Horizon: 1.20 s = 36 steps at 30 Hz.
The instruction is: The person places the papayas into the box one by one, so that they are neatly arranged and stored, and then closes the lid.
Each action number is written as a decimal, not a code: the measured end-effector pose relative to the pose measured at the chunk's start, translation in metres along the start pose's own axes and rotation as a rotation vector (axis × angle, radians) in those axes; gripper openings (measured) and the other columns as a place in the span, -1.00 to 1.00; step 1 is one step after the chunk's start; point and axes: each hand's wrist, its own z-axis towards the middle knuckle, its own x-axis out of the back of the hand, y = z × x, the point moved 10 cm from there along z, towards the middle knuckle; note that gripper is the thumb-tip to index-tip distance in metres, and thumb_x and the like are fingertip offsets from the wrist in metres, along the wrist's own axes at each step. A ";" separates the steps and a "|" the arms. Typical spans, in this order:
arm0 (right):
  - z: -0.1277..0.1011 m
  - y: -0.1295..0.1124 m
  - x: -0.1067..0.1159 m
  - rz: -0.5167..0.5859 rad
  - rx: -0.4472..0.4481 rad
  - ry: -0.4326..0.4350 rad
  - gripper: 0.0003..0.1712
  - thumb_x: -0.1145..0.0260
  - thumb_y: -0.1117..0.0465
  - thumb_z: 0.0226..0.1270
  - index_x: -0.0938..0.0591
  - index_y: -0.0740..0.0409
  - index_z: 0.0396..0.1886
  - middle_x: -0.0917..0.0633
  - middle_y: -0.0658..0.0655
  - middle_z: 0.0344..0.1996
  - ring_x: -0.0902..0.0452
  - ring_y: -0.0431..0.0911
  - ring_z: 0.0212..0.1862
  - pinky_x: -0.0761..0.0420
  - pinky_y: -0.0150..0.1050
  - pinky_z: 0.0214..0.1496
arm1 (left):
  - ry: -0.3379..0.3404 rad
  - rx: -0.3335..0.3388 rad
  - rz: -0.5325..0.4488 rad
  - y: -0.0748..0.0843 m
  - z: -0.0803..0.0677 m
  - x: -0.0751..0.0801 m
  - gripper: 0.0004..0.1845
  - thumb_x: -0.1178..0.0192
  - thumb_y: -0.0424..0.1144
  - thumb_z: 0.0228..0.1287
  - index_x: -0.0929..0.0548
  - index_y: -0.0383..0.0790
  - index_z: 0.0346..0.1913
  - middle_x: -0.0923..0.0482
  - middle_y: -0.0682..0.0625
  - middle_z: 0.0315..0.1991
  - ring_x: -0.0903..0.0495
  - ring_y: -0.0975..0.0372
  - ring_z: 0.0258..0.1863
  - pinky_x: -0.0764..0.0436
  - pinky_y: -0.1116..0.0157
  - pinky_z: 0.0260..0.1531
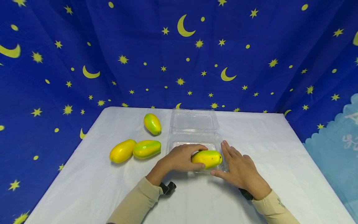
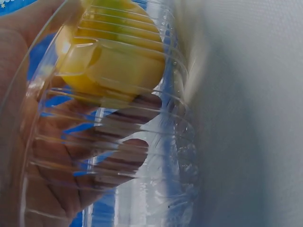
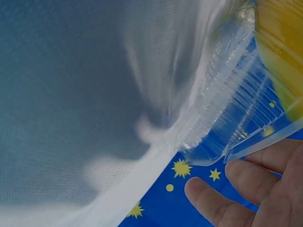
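Note:
My left hand (image 1: 183, 158) grips a yellow-green papaya (image 1: 208, 159), with the thumb along its near side and fingers over the far side. This papaya lies lengthwise in the near part of a clear plastic clamshell box (image 1: 195, 137), whose lid is folded back. Through the ribbed box wall, the left wrist view shows the papaya (image 2: 113, 61) and the fingers. At the box's right side my right hand (image 1: 240, 171) has its fingers extended. In the right wrist view its fingers (image 3: 251, 179) are at the box rim.
To the left on the white-covered table (image 1: 84, 186) lie a yellow papaya (image 1: 122, 151) and a yellow-green papaya (image 1: 147, 149), end to end. Another papaya (image 1: 152, 124) lies farther back. A blue cloth (image 1: 156, 46) with moons and stars hangs behind the table.

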 end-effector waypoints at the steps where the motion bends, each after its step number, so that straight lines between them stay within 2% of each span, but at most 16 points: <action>1: 0.000 0.000 0.000 0.000 0.001 0.002 0.37 -0.10 -0.67 0.10 -0.09 0.27 0.58 -0.19 0.21 0.56 -0.34 0.20 0.45 -0.56 0.32 0.05 | -0.002 -0.002 -0.006 0.000 0.000 -0.001 -0.40 -0.24 0.28 0.22 -0.46 0.35 0.33 -0.59 0.33 0.16 -0.54 0.40 -0.18 -0.51 0.34 -0.24; 13: 0.001 0.000 0.004 -0.007 0.017 0.003 0.37 0.01 -0.71 0.10 -0.11 0.24 0.59 -0.19 0.20 0.57 -0.36 0.18 0.44 -0.57 0.31 0.03 | -0.006 -0.034 0.008 0.005 0.002 -0.005 -0.37 -0.23 0.24 0.26 -0.41 0.33 0.39 -0.56 0.31 0.22 -0.54 0.41 -0.12 -0.54 0.34 -0.21; 21: -0.001 0.000 0.002 -0.002 0.021 0.009 0.37 -0.03 -0.71 0.09 -0.12 0.23 0.59 -0.20 0.19 0.57 -0.38 0.19 0.43 -0.59 0.28 -0.01 | -0.026 -0.027 0.007 0.007 0.003 -0.008 -0.35 -0.23 0.23 0.27 -0.38 0.35 0.42 -0.53 0.31 0.27 -0.54 0.41 -0.09 -0.54 0.34 -0.17; 29: -0.001 0.000 0.002 -0.006 0.017 0.009 0.37 -0.05 -0.70 0.08 -0.13 0.25 0.58 -0.21 0.21 0.56 -0.38 0.20 0.42 -0.60 0.28 -0.02 | -0.017 -0.037 0.006 0.008 0.004 -0.010 -0.37 -0.22 0.23 0.29 -0.39 0.33 0.41 -0.56 0.30 0.23 -0.56 0.40 -0.08 -0.57 0.33 -0.16; 36: -0.001 0.000 0.002 -0.003 0.015 0.011 0.38 -0.03 -0.71 0.07 -0.14 0.25 0.58 -0.20 0.20 0.56 -0.38 0.20 0.43 -0.61 0.27 -0.03 | -0.030 -0.010 -0.009 0.007 0.003 -0.010 -0.33 -0.23 0.26 0.26 -0.38 0.31 0.42 -0.60 0.29 0.15 -0.55 0.39 -0.17 -0.54 0.35 -0.25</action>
